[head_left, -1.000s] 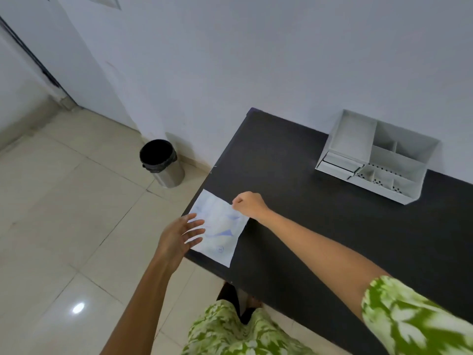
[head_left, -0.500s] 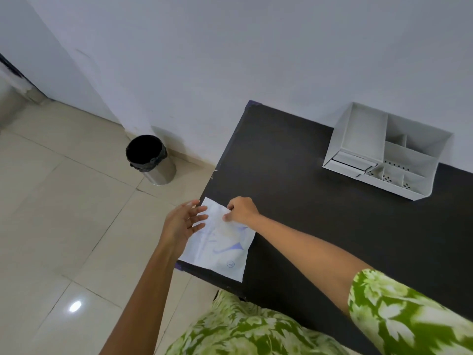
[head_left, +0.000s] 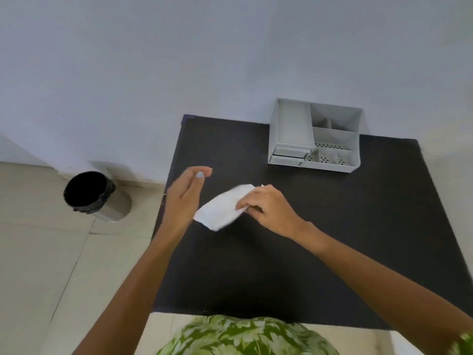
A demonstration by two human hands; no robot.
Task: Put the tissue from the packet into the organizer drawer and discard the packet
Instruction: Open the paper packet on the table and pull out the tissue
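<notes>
A white tissue packet is held just above the black table, blurred by motion. My right hand grips its right end with closed fingers. To the packet's left is my left hand, fingers straight and apart, with its palm facing the packet; whether it touches the packet I cannot tell. The grey organizer stands at the table's far edge against the wall. Its two small drawers sit at the front left, both looking shut.
A black-lined bin stands on the tiled floor left of the table, near the wall. My green patterned clothing shows at the bottom edge.
The packet has come off the table's left edge toward the middle, carried by my right hand. My left hand has let go of it. The view has swung right, centring the table.
</notes>
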